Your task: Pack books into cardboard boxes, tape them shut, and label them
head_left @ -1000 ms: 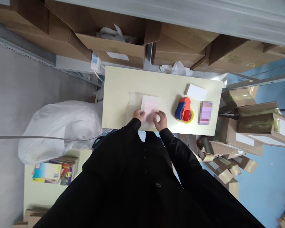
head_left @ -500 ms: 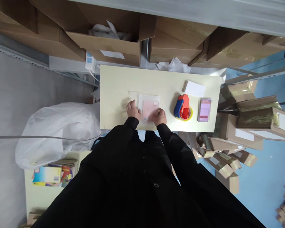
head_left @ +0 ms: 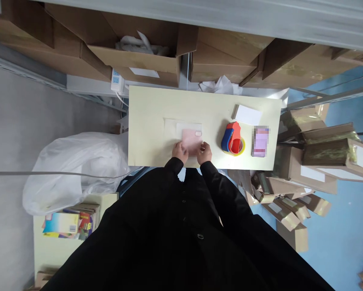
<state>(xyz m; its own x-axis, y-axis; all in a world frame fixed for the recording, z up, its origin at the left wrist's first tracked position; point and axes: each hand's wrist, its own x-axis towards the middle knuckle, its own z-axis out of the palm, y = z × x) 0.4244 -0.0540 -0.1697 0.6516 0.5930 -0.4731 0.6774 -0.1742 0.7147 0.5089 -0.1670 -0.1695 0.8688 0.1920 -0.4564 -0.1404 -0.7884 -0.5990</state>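
A flat pink item in a clear sleeve lies on a pale sheet in the middle of the cream table. My left hand pinches its near left corner, fingers curled. My right hand grips its near right corner in the same way. Both black sleeves reach up from the bottom of the view.
A red and blue tape dispenser stands right of my hands, with a white card and a pink packet beyond. Open cardboard boxes line the back. A white plastic bag sits at left, small boxes at right.
My left hand moved from the sheet's left side to the pink item's near left corner. The pink item now lies flat, a little nearer to me.
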